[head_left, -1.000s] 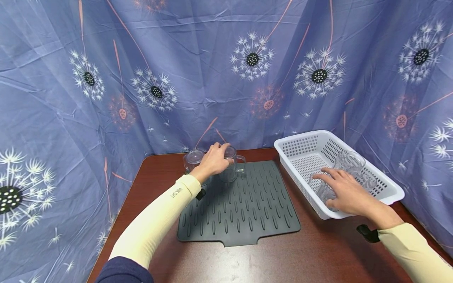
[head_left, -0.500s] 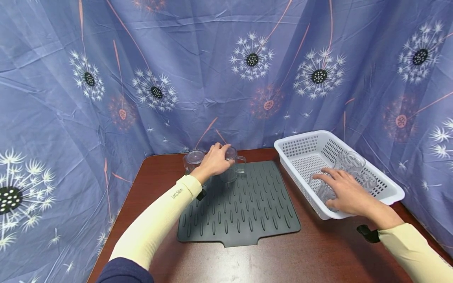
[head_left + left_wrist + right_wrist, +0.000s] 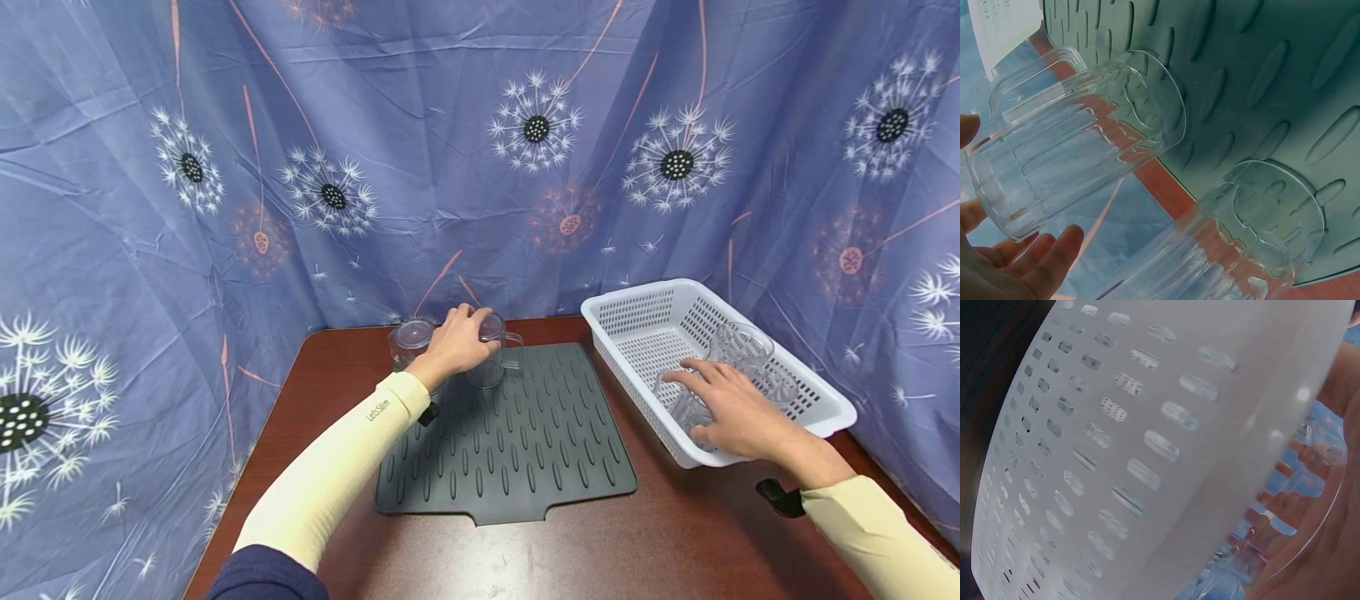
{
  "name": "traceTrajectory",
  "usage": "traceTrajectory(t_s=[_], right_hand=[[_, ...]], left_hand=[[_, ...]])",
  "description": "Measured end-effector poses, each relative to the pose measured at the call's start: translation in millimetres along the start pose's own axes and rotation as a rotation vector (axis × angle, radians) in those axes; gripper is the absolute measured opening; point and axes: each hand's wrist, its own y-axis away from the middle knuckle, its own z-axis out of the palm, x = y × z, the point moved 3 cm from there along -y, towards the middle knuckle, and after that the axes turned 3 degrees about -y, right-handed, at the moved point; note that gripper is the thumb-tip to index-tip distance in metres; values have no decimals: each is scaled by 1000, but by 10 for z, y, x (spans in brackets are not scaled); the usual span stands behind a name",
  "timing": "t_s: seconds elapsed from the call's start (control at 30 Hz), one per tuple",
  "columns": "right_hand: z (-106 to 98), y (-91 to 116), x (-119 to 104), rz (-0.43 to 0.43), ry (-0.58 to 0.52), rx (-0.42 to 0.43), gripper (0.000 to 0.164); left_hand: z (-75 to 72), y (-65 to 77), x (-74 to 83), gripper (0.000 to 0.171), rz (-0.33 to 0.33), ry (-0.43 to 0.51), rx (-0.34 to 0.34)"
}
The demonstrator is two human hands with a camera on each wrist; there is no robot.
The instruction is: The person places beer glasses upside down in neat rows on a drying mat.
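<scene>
On the dark ridged drying mat, a clear glass mug stands upside down, its handle to the right. My left hand holds it around its upturned base; the left wrist view shows the thumb on one side and fingers on the other. A second upside-down glass mug is just to the left, partly behind the left hand and wrist. At the right, my right hand reaches over the near side of the white basket and grips a clear glass mug, its fingers seen through the glass.
More clear glassware lies in the basket beyond the right hand. The basket sits on the brown table, right of the mat. A blue dandelion-print curtain hangs behind and at both sides of the table.
</scene>
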Motion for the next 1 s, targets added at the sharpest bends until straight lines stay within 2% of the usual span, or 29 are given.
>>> traceTrajectory(t_s=[0.37, 0.57, 0.83, 1.0], right_hand=[[-43, -22, -6, 24, -66, -57, 84], [-62, -42, -6, -8, -105, -56, 83], [-77, -40, 6, -45, -92, -27, 79], [-98, -47, -5, -58, -102, -9, 75]], left_hand=[[-66, 164, 19, 65, 55, 29, 108], [-121, 304, 65, 62, 95, 70, 165], [-113, 494, 124, 60, 138, 123, 175], [-81, 669, 138, 59, 150, 149, 171]])
